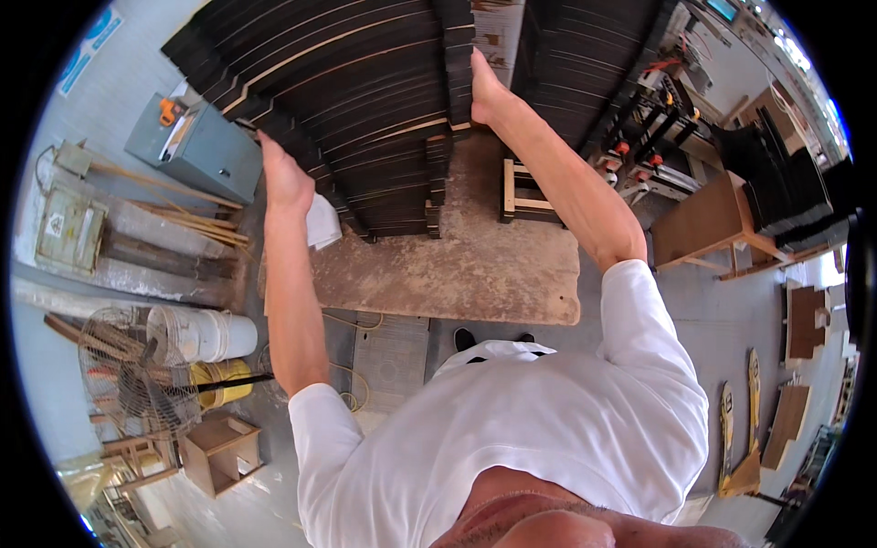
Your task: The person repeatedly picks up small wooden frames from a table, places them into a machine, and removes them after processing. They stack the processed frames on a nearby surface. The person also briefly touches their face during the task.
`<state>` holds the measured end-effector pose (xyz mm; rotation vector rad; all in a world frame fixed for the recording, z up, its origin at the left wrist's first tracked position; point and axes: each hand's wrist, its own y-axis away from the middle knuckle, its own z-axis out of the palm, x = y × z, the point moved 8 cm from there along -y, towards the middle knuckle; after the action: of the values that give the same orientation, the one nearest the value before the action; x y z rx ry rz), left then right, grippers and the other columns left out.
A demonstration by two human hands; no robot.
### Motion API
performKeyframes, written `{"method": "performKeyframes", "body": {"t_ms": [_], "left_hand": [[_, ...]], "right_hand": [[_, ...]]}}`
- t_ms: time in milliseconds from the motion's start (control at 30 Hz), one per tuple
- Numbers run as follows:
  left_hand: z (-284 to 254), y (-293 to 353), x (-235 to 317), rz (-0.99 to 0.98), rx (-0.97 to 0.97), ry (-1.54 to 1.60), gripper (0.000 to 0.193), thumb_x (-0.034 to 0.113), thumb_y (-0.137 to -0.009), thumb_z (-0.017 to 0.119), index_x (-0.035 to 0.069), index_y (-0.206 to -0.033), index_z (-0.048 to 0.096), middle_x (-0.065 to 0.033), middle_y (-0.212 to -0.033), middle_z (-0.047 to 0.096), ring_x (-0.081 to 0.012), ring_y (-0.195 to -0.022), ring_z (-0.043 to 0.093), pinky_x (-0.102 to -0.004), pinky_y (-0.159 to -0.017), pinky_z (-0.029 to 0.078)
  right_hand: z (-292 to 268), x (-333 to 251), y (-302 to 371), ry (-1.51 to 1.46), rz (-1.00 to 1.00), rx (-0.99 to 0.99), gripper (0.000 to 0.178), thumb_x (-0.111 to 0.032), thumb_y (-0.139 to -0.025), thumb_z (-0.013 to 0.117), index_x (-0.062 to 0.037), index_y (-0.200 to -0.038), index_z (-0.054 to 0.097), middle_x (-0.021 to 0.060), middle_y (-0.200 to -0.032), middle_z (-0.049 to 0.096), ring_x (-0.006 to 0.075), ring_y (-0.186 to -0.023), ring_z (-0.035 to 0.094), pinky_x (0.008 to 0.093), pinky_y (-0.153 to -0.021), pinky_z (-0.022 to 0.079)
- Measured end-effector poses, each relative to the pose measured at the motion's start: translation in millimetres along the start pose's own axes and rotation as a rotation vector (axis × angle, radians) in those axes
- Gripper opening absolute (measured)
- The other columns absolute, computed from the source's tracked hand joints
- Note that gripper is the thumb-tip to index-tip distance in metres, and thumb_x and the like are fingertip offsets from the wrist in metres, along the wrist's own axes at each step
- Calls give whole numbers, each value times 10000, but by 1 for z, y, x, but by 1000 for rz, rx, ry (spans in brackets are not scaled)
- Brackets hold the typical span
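A tall stack of dark, nearly black wooden panels [365, 100] stands in front of me, with pale wood edges showing between some layers. My left hand [287, 181] is at its left side, fingers stretched along the edge. On the opposite side, my right hand [489, 91] lies flat against the stack's right edge, fingers pointing away from me. Both arms reach forward with the stack between them. How firmly either hand presses cannot be seen. Beneath the stack is a worn brown board-topped table [438, 279].
Another dark stack [585, 68] stands to the right, near a small frame [530, 194] and clamps [644, 155]. A grey metal box [206, 151] is at left. Below it are white buckets [201, 333], a yellow bucket [221, 384] and a floor fan [137, 370]. A cable [361, 388] crosses the floor.
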<state>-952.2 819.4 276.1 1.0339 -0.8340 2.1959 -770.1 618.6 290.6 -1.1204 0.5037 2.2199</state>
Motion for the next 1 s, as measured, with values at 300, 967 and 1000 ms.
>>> {"method": "performKeyframes", "body": {"t_ms": [300, 967, 1000], "left_hand": [[118, 65, 22, -118, -128, 71, 438, 440, -994, 409, 131, -1286, 517, -19, -1287, 541, -220, -1196, 485, -380, -1042, 368], [557, 299, -169, -583, -530, 198, 560, 448, -988, 387, 72, -1402, 411, -67, -1451, 416, -267, -1335, 370, -424, -1134, 249], [581, 302, -184, -608, -606, 222, 569, 456, -986, 386, 69, -1404, 409, -71, -1454, 413, -270, -1336, 369, -426, -1134, 248]], "right_hand": [[-41, -71, 114, -79, -141, 28, 675, -610, -872, 516, -78, -1286, 551, 128, -1272, 584, 265, -1141, 552, 410, -988, 440], [-341, -258, 544, -132, -431, 578, 679, -649, -845, 520, -71, -1186, 623, 116, -1177, 640, 273, -1043, 610, 417, -937, 483], [-358, -267, 556, -138, -432, 598, 704, -666, -827, 531, -66, -1184, 624, 126, -1169, 643, 278, -1040, 614, 421, -939, 482]]}}
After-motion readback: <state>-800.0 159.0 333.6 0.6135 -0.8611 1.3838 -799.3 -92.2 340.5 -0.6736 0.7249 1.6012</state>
